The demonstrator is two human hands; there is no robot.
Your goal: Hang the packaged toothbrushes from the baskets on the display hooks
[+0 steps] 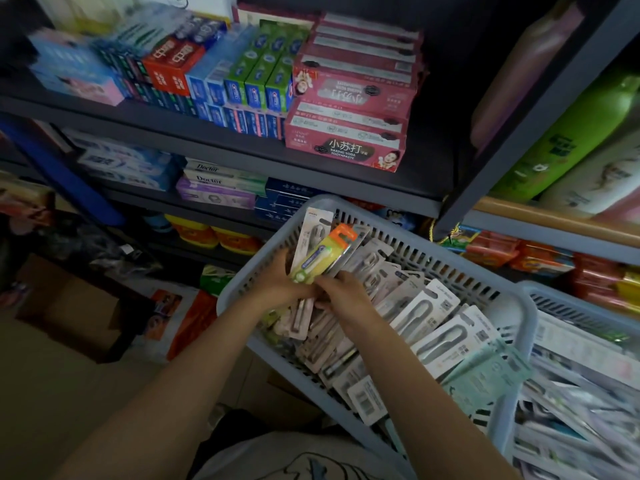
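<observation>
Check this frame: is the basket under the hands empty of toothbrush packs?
No. The blue basket is crowded with packaged toothbrushes, and the left hand and right hand hold a few packs raised above it.

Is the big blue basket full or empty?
Nearly full. The blue basket is packed with toothbrush packs almost up to its rim, and both hands are gathering some.

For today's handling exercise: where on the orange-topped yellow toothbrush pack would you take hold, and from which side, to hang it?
Grip the lower body of the yellow toothbrush pack, coming from below, as the left hand and right hand roughly do. The pack stands tilted above the basket with its orange hang tab uppermost, so a low grip probably leaves the tab's hole free for a hook.
</observation>
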